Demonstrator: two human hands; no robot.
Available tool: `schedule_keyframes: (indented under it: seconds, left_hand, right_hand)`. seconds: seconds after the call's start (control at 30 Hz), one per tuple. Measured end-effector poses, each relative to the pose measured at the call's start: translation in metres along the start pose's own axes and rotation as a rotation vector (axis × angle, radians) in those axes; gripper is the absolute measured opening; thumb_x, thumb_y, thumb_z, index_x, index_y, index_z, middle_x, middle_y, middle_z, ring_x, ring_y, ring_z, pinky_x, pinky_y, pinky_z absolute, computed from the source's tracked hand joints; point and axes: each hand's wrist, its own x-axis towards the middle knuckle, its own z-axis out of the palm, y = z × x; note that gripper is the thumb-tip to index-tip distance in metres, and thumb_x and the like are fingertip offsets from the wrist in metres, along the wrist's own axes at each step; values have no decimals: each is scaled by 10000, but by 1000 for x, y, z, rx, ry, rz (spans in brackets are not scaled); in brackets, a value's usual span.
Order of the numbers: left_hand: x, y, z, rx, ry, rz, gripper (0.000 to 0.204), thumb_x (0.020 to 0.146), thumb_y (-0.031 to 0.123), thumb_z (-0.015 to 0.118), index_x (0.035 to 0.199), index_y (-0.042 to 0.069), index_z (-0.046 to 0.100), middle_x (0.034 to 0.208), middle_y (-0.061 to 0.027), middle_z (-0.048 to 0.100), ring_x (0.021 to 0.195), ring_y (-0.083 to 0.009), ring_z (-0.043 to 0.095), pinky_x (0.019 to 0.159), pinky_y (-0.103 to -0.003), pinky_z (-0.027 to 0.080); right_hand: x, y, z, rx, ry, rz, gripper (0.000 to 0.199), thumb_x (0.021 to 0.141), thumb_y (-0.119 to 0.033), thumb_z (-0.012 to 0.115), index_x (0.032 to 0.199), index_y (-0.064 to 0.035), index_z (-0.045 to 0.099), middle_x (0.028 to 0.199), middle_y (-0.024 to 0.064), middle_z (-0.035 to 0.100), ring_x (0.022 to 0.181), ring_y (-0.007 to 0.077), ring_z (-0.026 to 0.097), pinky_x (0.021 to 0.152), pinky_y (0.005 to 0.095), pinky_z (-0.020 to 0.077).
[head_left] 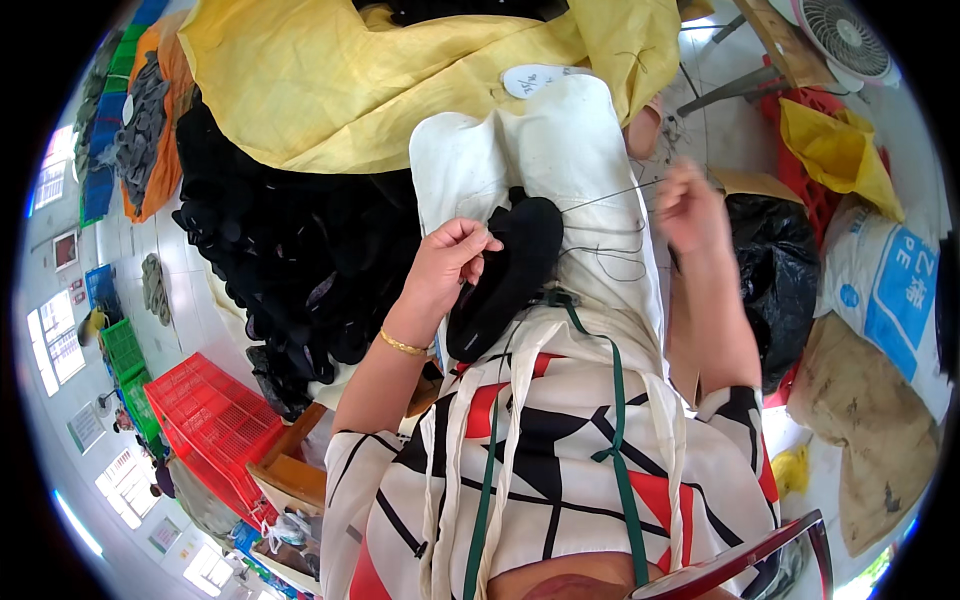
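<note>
A black cloth shoe point(530, 245) lies on the white apron point(590, 130) over my lap. My left hand point(452, 255) is closed at the shoe's left edge, thumb and fingers pinched together on it. From the shoe's upper right side a dark thread point(612, 192) runs taut toward my right hand point(690, 205). That hand is raised over the lap's right edge, smeared by motion, its fingers curled round the thread's end. A needle, if there is one, is too small to make out. Loose loops of thread lie on the apron right of the shoe.
A heap of black shoes point(290, 250) sits to my left, below a yellow cloth sack point(340, 90). Red crates point(215, 420) stand at lower left. A black plastic bag point(765, 280), a white-blue sack point(880, 290) and a fan point(845, 38) are at right.
</note>
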Motion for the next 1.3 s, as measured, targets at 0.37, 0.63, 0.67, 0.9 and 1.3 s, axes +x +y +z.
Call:
schedule_keyframes:
  seconds: [0.37,0.63,0.67,0.9,1.3]
  left_hand:
    - [8,3,-9,-195,-91,-97,116,974,188,655,924,87,628,745,0,606,527,-52,479,462,-188,365]
    - [14,25,13,857,19,424,256,889,229,730,1055,43,671,796,-59,668,635,-152,600,589,-277,476]
    - [16,23,20,850,38,493,291,866,236,748,1077,47,682,824,-77,689,676,-188,635,622,-300,496]
    - [25,40,37,1149,132,409,235,779,214,796,935,43,752,986,-123,699,897,-285,661,741,-330,531]
    - [52,22,21,784,42,346,217,842,130,757,991,-24,721,998,-49,683,783,-100,607,711,-253,499]
  right_hand:
    - [-33,-273,-189,-784,919,-1338,200,914,-156,520,838,21,572,743,110,619,685,219,602,696,333,514]
    - [-38,-271,-205,-1481,1029,-1232,302,976,-287,576,979,12,621,790,110,658,751,211,647,716,337,511]
    - [-36,-270,-202,-1534,1021,-1232,297,981,-287,577,980,7,621,817,107,661,765,209,647,725,340,511]
    - [-41,-261,-157,-1914,851,-1317,248,1013,-247,548,1052,-17,630,992,162,677,866,324,657,787,391,517]
    - [-105,-351,-178,-2297,1077,-979,295,1000,-178,472,1283,-162,553,1072,214,688,947,446,649,766,500,517]
